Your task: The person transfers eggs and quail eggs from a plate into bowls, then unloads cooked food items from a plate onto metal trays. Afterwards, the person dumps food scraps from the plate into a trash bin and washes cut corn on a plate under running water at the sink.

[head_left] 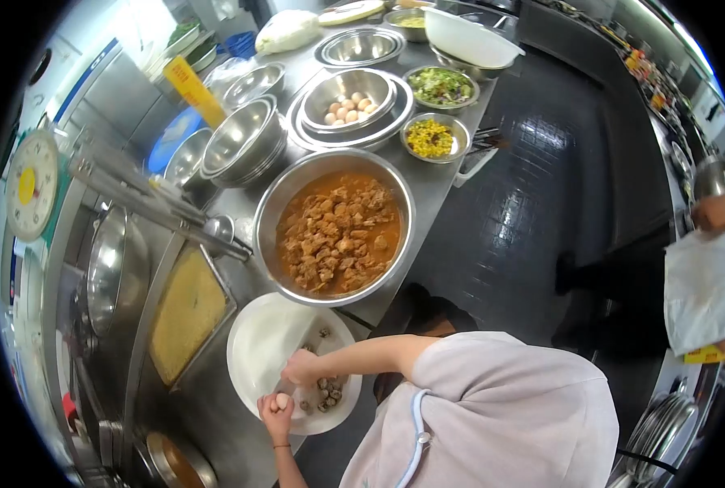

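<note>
My left hand [275, 419] is closed around a small pale round thing [282, 400] at the near rim of a wide white bowl [253, 342]. Just above it, my right hand [301, 368] is a fist over the bowl. A small grey blade-like tool [286, 385] juts from the right fist toward the left fingers; its handle is hidden. Several small dark-and-pale mottled round pieces [330, 392] lie at the bowl's right side, partly under my right forearm. Beyond the bowl stands a large steel basin [403, 236] of brown meat chunks [338, 232] in reddish sauce.
Steel bowls, one with eggs [351, 109], crowd the far counter beside corn [429, 139] and chopped greens [441, 86]. A tray of yellowish food [188, 313] and a dial scale [31, 185] are at left. Another person's hand [710, 213] shows at right across the dark floor.
</note>
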The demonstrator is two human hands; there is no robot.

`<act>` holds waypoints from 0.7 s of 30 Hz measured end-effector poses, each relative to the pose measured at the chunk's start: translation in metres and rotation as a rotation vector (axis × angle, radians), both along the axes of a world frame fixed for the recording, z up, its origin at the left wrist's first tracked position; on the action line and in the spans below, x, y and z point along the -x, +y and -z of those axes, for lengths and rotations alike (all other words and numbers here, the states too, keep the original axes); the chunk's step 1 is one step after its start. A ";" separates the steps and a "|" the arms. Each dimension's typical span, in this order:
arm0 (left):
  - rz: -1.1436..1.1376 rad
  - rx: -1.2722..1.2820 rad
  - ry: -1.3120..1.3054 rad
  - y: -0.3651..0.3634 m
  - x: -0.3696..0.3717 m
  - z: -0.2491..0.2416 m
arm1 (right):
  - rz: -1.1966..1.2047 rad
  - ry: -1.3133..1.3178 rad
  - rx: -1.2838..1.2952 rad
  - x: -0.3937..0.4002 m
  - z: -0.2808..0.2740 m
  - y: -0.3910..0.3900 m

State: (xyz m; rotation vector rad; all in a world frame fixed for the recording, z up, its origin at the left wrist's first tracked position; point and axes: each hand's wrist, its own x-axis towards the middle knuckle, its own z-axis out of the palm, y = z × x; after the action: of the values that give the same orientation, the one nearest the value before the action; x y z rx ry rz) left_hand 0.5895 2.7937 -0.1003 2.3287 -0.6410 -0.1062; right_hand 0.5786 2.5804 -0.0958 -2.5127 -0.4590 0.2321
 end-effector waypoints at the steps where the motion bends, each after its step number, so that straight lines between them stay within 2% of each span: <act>1: -0.018 0.012 -0.057 -0.005 0.005 -0.009 | 0.029 -0.033 -0.052 0.001 -0.004 -0.005; 2: -0.003 0.014 -0.056 -0.004 0.002 -0.002 | 0.045 -0.032 -0.051 0.001 -0.008 -0.008; 4: -0.234 0.281 0.107 0.008 -0.001 0.018 | 0.068 -0.077 -0.180 0.001 -0.015 -0.010; 6: -0.223 0.211 0.181 0.007 -0.003 0.014 | 0.098 -0.040 -0.253 0.005 -0.037 -0.019; 8: -0.228 0.222 0.089 -0.001 0.001 0.009 | 0.120 -0.002 -0.321 0.013 -0.067 -0.028; 10: -0.227 0.245 0.106 -0.005 0.002 0.006 | 0.201 0.056 -0.551 0.016 -0.095 -0.043; 11: -0.303 0.300 0.125 -0.005 0.002 0.009 | 0.199 0.053 -0.538 0.015 -0.103 -0.055; 13: -0.428 0.425 0.198 -0.002 0.004 0.017 | 0.308 -0.125 -0.823 0.010 -0.119 -0.083; 15: -0.525 0.476 0.195 -0.001 0.007 0.012 | 0.330 -0.324 -0.888 -0.002 -0.142 -0.137; 16: -0.600 0.530 0.185 -0.005 0.005 0.009 | 0.392 -0.319 -0.896 -0.004 -0.159 -0.169; 18: -0.584 0.565 0.210 -0.016 0.006 -0.018 | 0.518 -0.396 -0.792 -0.018 -0.169 -0.237; 19: -0.575 0.638 0.203 -0.020 0.003 -0.028 | 0.546 -0.369 -0.841 -0.026 -0.167 -0.276; 21: -0.597 0.693 0.196 -0.030 -0.006 -0.043 | 0.732 -0.361 -0.704 -0.045 -0.158 -0.353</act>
State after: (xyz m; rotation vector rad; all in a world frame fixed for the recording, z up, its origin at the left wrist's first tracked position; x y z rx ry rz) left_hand 0.5957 2.7639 -0.0575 1.7098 0.1308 0.1423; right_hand 0.6232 2.2276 0.0618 -1.8517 0.2411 -0.5743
